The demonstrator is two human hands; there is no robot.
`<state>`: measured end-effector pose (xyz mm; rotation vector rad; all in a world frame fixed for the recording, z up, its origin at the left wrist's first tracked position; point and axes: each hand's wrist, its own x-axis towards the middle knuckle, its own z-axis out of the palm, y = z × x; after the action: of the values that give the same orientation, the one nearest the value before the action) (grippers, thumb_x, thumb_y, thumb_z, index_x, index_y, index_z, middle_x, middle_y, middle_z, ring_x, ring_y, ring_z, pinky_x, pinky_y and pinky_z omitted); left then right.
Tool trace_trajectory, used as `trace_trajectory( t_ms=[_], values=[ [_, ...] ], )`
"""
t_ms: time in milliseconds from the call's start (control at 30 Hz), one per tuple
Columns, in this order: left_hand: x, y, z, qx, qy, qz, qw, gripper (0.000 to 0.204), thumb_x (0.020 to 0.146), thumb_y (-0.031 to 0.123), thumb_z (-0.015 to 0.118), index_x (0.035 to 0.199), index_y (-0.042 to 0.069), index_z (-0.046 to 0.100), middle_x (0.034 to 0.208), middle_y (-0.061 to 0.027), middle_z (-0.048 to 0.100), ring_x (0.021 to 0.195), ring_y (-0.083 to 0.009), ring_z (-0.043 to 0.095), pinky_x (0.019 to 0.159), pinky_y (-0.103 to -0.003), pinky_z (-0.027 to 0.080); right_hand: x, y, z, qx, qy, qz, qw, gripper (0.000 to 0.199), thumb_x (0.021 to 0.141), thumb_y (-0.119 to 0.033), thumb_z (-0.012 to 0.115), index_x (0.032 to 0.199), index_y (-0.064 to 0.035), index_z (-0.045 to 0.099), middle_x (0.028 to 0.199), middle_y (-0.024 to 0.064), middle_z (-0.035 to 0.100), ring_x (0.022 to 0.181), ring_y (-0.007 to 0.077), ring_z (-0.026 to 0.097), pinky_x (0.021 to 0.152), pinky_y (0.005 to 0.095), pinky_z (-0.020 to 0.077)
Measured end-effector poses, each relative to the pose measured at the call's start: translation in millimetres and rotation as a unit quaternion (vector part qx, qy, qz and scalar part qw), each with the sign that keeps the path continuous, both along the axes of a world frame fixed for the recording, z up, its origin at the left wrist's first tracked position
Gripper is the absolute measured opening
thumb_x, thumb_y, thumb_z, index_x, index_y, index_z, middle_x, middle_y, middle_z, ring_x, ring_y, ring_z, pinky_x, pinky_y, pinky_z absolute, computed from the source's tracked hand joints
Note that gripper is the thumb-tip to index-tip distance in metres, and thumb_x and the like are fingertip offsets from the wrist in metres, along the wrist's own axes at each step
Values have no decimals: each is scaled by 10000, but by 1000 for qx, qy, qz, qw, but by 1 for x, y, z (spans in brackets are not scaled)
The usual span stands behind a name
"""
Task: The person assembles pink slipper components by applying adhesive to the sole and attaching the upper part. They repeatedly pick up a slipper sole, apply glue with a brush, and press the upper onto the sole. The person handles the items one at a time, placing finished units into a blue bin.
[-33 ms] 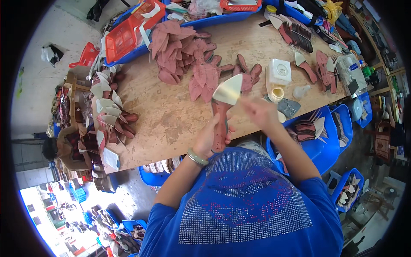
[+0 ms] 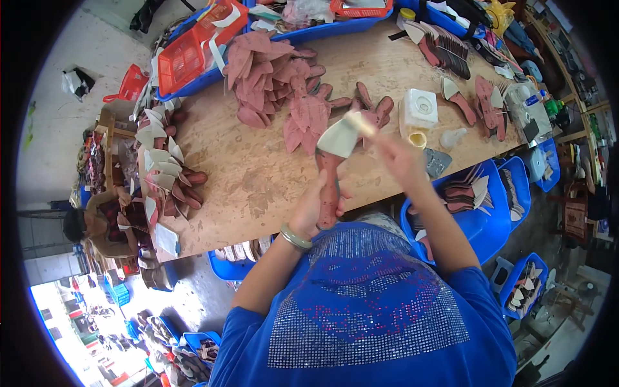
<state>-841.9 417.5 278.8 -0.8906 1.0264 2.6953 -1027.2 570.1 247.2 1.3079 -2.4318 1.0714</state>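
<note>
My left hand is closed round the narrow reddish-brown end of a pointed shoe sole, whose broad cream forepart points up and away from me. My right hand is closed on a small pale brush, smeared by motion, its tip at the right edge of the cream forepart. Just beyond lie loose reddish soles, beside a large heap of them. An open pot with a yellowish rim stands right of my right hand, in front of a white square container.
Cream-tipped soles line the wooden table's left edge; more lie far right. Blue bins with soles stand below the right edge. A red basket sits far left. Another person sits beyond the left edge.
My right hand has shifted slightly right and the brush now shows at the forepart's upper right edge. The sole in my left hand has turned and moved slightly left.
</note>
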Motion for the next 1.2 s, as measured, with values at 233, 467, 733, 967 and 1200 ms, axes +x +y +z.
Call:
trace_trajectory(
  t_ms=[233, 467, 733, 967, 1200],
  values=[
    [7, -10, -29, -290, -36, -56, 955, 523, 979, 416, 449, 1336, 34, 421, 949, -36, 615, 694, -123, 529, 652, -241, 448, -72, 99, -28, 115, -126, -237, 957, 223, 833, -330, 625, 956, -177, 731, 850, 136, 690, 775, 320, 668, 664, 395, 527],
    [5, -5, -38, -743, -1, -109, 661, 613, 827, 373, 655, 1307, 33, 486, 991, -189, 584, 895, -341, 576, 811, -428, 456, -100, 141, -82, 283, -146, -255, 913, 186, 808, -290, 597, 893, -204, 739, 790, 129, 687, 730, 330, 666, 663, 445, 537],
    [-5, 3, -24, -823, 48, -104, 557, 614, 756, 315, 745, 1265, 44, 534, 1003, -164, 566, 927, -340, 553, 818, -428, 459, -124, 100, -114, 339, -87, -201, 915, 199, 817, -235, 559, 785, -113, 714, 763, 140, 680, 705, 326, 667, 641, 450, 531],
    [-4, 4, -31, -816, 22, -96, 570, 651, 744, 320, 756, 1267, 12, 519, 1029, -178, 582, 927, -344, 568, 799, -423, 472, -116, 108, -106, 350, -46, -184, 917, 201, 818, -201, 549, 748, -85, 697, 741, 149, 673, 697, 325, 666, 638, 444, 529],
    [-4, -1, -40, -814, 30, -27, 580, 610, 735, 322, 765, 1199, 2, 533, 1015, -191, 601, 916, -355, 587, 782, -425, 483, -62, 114, -47, 166, -264, -186, 932, 212, 845, -233, 627, 964, -88, 724, 859, 125, 707, 754, 203, 675, 681, 330, 520]
  ],
)
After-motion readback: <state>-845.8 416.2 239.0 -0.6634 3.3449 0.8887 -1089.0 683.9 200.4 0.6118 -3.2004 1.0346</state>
